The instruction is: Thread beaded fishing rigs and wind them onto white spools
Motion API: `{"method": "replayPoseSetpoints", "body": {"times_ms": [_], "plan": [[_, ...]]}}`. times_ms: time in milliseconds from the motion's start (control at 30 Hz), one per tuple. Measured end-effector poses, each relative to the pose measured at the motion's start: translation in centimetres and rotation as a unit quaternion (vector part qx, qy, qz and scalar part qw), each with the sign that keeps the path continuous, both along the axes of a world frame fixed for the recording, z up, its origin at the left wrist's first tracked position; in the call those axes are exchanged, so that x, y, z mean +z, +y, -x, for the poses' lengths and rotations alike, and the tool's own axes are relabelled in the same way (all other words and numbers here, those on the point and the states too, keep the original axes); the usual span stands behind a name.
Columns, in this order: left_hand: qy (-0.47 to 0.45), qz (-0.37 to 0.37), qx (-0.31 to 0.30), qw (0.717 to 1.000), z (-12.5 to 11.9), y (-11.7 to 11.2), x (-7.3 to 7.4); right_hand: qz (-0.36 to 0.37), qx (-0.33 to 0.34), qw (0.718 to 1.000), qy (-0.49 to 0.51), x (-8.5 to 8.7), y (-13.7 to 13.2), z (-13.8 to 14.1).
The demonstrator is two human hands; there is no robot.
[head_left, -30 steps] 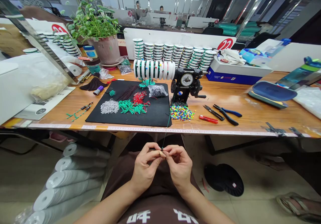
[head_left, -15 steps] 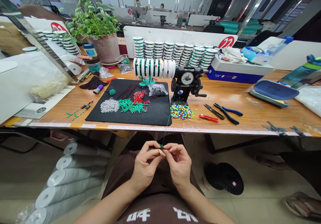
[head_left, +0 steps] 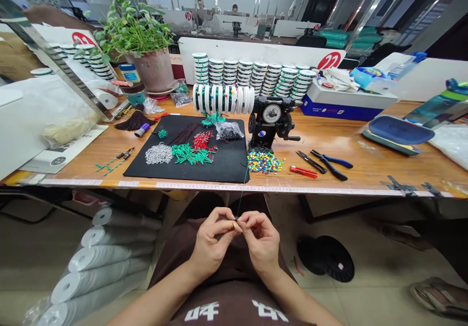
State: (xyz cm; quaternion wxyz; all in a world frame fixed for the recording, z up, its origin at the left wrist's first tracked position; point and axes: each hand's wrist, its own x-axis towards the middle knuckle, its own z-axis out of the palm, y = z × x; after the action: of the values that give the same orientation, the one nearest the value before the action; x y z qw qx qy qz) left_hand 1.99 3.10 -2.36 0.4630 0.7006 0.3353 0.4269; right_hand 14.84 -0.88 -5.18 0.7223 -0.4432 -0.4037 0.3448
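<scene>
My left hand (head_left: 214,238) and my right hand (head_left: 260,238) sit together above my lap, fingertips meeting around a thin green wire (head_left: 241,194). A tiny pale piece on the wire shows between the fingers, too small to name. The wire rises past the table edge towards a black mat (head_left: 226,172). On that mat lie green beaded sticks (head_left: 189,154), silver beads (head_left: 159,154), red beaded strands (head_left: 203,141) and a bag of dark beads (head_left: 229,131), all out of reach of my fingers.
A hand-cranked winder (head_left: 272,114) stands behind coloured pins (head_left: 265,162), with pliers (head_left: 331,165) to its right. Stacked wire spools (head_left: 223,67) line the table's back. Bagged white rolls (head_left: 102,262) stand on the floor at left, a black spool (head_left: 325,258) at right.
My fingers stay pinched on the wire, with only small shifts. The whole view has tilted slightly as my head moved.
</scene>
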Motion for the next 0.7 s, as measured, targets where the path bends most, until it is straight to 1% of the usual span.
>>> {"method": "replayPoseSetpoints", "body": {"times_ms": [100,167,333,400,467,533,567,600,633,667,700], "plan": [[-0.008,0.010,0.004,1.000,-0.1,0.0,-0.2,0.008,-0.008,0.999,0.045,0.1,0.3,0.2],[-0.010,0.012,0.006,1.000,0.0,0.0,-0.2,0.010,0.002,0.998,0.056,0.1,0.4,0.2],[0.024,-0.012,-0.008,1.000,0.7,-0.1,0.3,0.016,0.047,0.998,0.033,0.0,0.0,-0.3],[0.034,-0.028,-0.014,0.999,0.8,0.0,0.6,0.015,0.055,0.998,0.025,0.1,-0.2,-0.3],[0.040,-0.040,-0.011,0.998,0.8,0.2,0.8,0.013,0.057,0.998,0.011,0.4,-0.2,-0.3],[0.044,-0.042,0.002,0.998,0.7,0.7,0.9,0.005,0.055,0.998,-0.027,1.0,0.2,-0.8],[0.046,-0.036,0.009,0.998,0.6,0.9,0.8,-0.005,0.043,0.997,-0.063,1.4,0.6,-1.4],[0.048,-0.028,0.014,0.998,0.6,1.2,0.7,-0.021,0.015,0.994,-0.110,1.9,1.1,-2.3],[0.049,-0.020,0.018,0.998,0.6,1.4,0.5,-0.040,-0.033,0.984,-0.168,2.6,1.6,-3.7],[0.052,-0.012,0.019,0.998,0.6,1.7,0.3,-0.058,-0.096,0.966,-0.231,3.2,2.1,-5.5],[0.054,-0.004,0.017,0.998,0.7,1.9,0.2,-0.072,-0.171,0.938,-0.293,3.9,2.5,-7.7]]}}
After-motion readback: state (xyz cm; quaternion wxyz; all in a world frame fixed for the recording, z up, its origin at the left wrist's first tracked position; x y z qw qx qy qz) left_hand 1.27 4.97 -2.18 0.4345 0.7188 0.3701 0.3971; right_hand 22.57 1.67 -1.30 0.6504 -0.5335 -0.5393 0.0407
